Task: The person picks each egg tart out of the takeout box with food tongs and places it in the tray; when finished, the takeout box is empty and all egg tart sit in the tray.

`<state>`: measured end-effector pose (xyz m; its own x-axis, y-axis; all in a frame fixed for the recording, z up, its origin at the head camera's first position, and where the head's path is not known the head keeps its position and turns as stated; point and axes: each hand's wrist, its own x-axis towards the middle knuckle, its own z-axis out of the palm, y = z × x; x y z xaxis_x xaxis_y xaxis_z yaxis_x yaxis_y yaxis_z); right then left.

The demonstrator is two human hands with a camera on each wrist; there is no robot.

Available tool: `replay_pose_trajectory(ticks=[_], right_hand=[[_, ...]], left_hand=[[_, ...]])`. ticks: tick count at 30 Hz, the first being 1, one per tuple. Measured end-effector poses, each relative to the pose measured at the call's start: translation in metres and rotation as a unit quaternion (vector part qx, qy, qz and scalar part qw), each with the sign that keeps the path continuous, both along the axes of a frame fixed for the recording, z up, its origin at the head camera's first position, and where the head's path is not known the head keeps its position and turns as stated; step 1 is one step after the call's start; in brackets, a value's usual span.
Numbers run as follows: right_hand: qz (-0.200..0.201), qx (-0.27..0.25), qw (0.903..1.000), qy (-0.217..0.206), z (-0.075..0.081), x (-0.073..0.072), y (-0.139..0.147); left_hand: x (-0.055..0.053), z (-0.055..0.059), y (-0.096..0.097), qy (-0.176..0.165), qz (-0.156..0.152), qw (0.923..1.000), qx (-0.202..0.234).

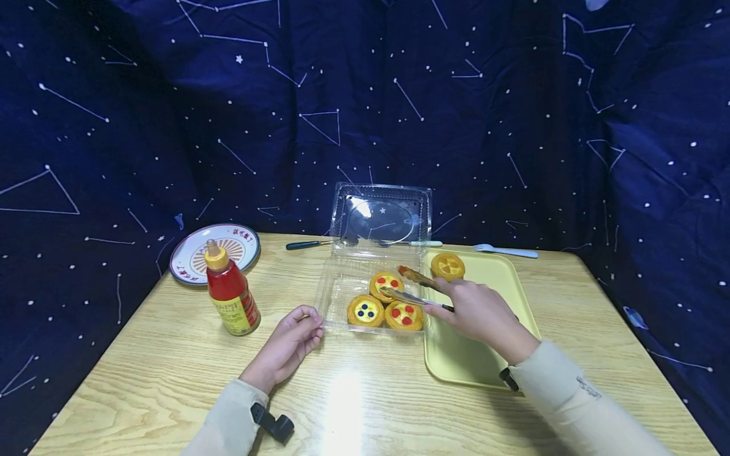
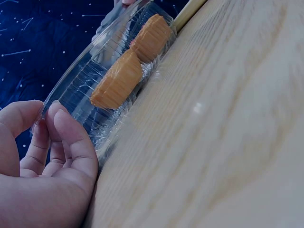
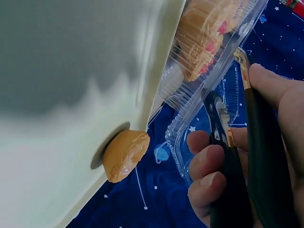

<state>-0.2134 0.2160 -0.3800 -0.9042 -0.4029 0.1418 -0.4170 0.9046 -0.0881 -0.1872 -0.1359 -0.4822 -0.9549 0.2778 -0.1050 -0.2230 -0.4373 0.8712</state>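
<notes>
My left hand (image 1: 291, 345) pinches the near left corner of a clear plastic box (image 1: 342, 278), its lid (image 1: 379, 212) raised at the back. Three egg tarts sit inside: a blue-dotted tart (image 1: 365, 311), a red-dotted tart (image 1: 403, 315), and another red-dotted tart (image 1: 383, 282) behind them. My right hand (image 1: 476, 313) grips metal tongs with black handles (image 3: 270, 161). The spread tongs (image 1: 413, 297) reach over the box's right side, one tip overlapping the rear tart in the head view; contact cannot be told. A fourth tart (image 1: 447, 266) rests on the yellow tray (image 1: 473, 361).
A red sauce bottle (image 1: 230, 294) stands at the left, before a patterned plate (image 1: 245, 237). Along the back edge lie a dark-handled utensil (image 1: 302, 245), a pale-handled utensil (image 1: 424, 243) and a light-blue fork (image 1: 504, 251). A dark starry cloth (image 1: 365, 95) hangs behind the table.
</notes>
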Motion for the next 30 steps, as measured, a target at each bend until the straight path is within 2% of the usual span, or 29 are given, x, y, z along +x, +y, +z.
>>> replay_pose_trajectory(ticks=[9, 16, 30], right_hand=[[-0.006, 0.01, 0.9997, -0.02, 0.001, -0.004, -0.008], [-0.003, 0.02, 0.9997, -0.017, -0.002, -0.006, -0.013], [-0.018, 0.035, 0.9979, -0.051, 0.002, -0.01, -0.024]], left_hand=[[0.0, 0.0, 0.001, -0.002, 0.002, 1.0, -0.003], [-0.001, 0.0, 0.001, -0.003, 0.002, 1.0, -0.005], [-0.001, -0.001, 0.0, -0.003, 0.003, 1.0, 0.001]])
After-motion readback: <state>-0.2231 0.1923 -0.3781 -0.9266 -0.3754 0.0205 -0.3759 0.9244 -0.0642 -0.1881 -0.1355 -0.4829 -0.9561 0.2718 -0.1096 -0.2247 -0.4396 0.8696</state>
